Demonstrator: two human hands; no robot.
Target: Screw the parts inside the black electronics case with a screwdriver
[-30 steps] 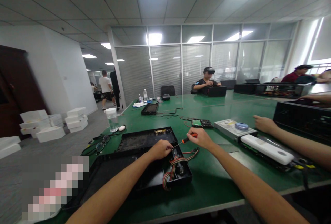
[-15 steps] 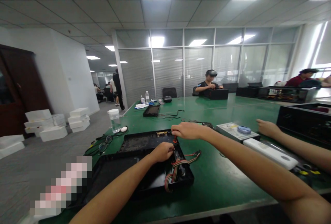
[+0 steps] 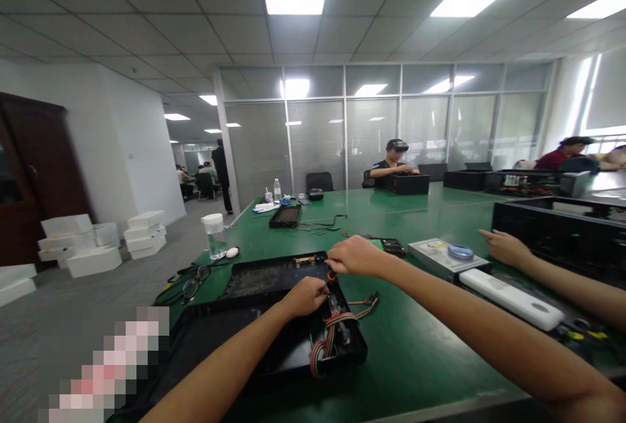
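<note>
A black open case (image 3: 274, 332) lies on the green table (image 3: 420, 345) in front of me, with a bundle of striped ribbon cable (image 3: 332, 335) at its right end. My left hand (image 3: 304, 295) is closed and rests inside the case by the cable, pinching something I cannot make out. My right hand (image 3: 353, 256) is closed over the orange handle of a screwdriver (image 3: 331, 275), held upright just above my left hand. The screwdriver's tip is hidden.
Another person's hand (image 3: 503, 247) rests at the right near a grey drive (image 3: 443, 257) and a white device (image 3: 511, 298). Black cases (image 3: 557, 227) stand at the right. A clear cup (image 3: 214, 235) and glasses (image 3: 190, 283) lie to the left. People sit at the far end.
My right hand moved left from beside the case to above it, and turned the screwdriver from slanted to upright over my left hand. The view tilted down slightly.
</note>
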